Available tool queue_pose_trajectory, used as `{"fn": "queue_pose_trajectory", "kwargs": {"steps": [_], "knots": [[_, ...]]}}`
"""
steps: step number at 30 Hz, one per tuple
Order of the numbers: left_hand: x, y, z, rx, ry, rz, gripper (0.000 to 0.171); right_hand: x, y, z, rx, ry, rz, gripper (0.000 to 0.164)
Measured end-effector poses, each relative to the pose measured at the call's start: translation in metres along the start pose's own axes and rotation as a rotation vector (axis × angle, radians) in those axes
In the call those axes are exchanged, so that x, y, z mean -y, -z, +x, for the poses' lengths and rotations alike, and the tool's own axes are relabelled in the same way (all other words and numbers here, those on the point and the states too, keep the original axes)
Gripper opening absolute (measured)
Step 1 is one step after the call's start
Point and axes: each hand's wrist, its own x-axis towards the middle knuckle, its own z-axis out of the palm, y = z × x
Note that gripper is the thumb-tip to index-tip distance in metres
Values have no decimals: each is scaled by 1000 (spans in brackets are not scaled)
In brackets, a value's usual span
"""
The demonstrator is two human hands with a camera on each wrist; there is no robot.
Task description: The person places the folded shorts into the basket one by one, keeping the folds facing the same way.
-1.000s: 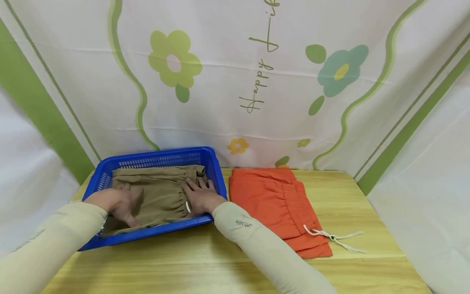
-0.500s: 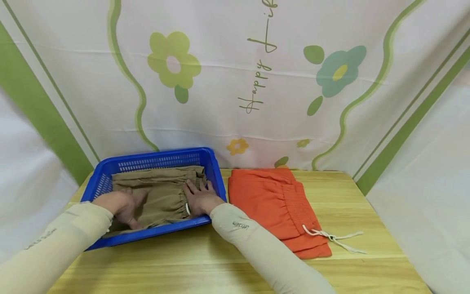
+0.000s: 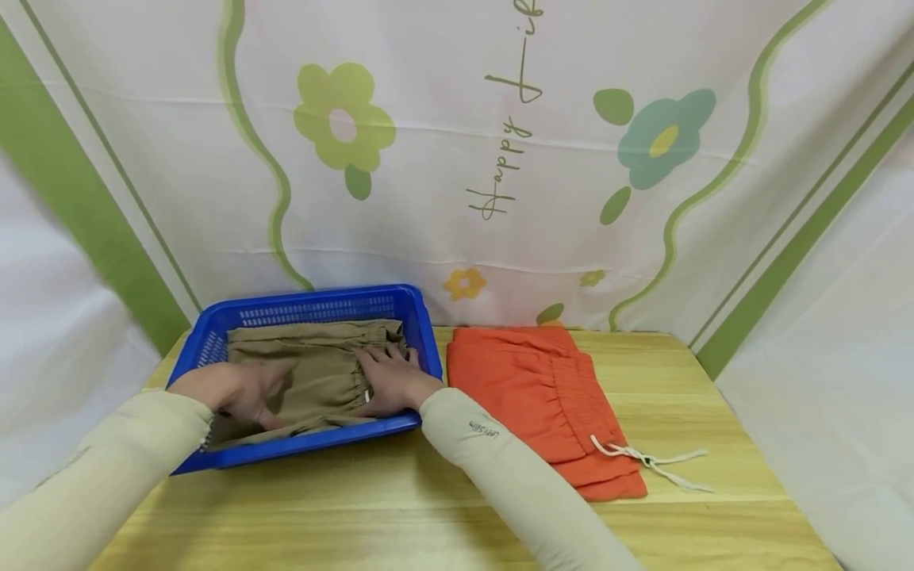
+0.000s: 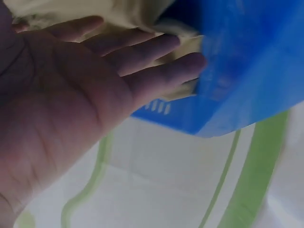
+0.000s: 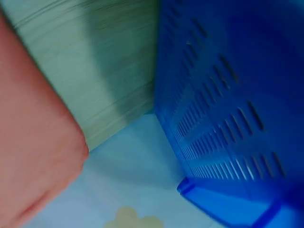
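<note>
A folded pair of khaki pants [image 3: 321, 378] with a gathered elastic waistband lies inside a blue plastic basket [image 3: 300, 452] on the left of the table. My left hand [image 3: 250, 392] reaches in over the left side of the basket, thumb and fingers spread on the fabric. In the left wrist view its fingers [image 4: 156, 78] extend straight by the blue wall. At the waistband end, my right hand [image 3: 391, 382] lies with spread fingers on the cloth. Part of a white drawstring shows beside it. The right wrist view shows the basket's slotted outer wall [image 5: 209, 128].
Folded orange pants [image 3: 521, 396] with a white drawstring [image 3: 643, 457] tied in a bow lie right of the basket on the wooden table [image 3: 400, 515]. A white curtain [image 3: 443, 159] with printed flowers stands behind, and white cloth walls flank both sides.
The basket's front left corner has shifted slightly right and away from me. Both hands stay on the khaki pants with only small movements. The orange pants have not moved.
</note>
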Motion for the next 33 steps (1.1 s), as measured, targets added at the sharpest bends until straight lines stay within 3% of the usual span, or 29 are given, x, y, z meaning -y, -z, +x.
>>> {"fn": "queue_pose_trajectory", "kwargs": {"steps": [5, 9, 15, 28, 33], "knots": [[-18, 6, -13, -37, -24, -27, 97, -2, 11, -10, -39, 87, 178, 85], [-37, 8, -19, -105, -84, 20, 86, -3, 21, -25, -94, 133, 234, 77], [-66, 6, -25, -261, -127, 119, 72, -6, 38, -50, -197, 195, 246, 63], [-101, -6, -29, -546, -165, 65, 66, -39, 44, -102, -423, 194, 278, 50], [-110, -13, -27, -637, -163, 70, 67, -49, 40, -116, -453, 172, 276, 50]]}}
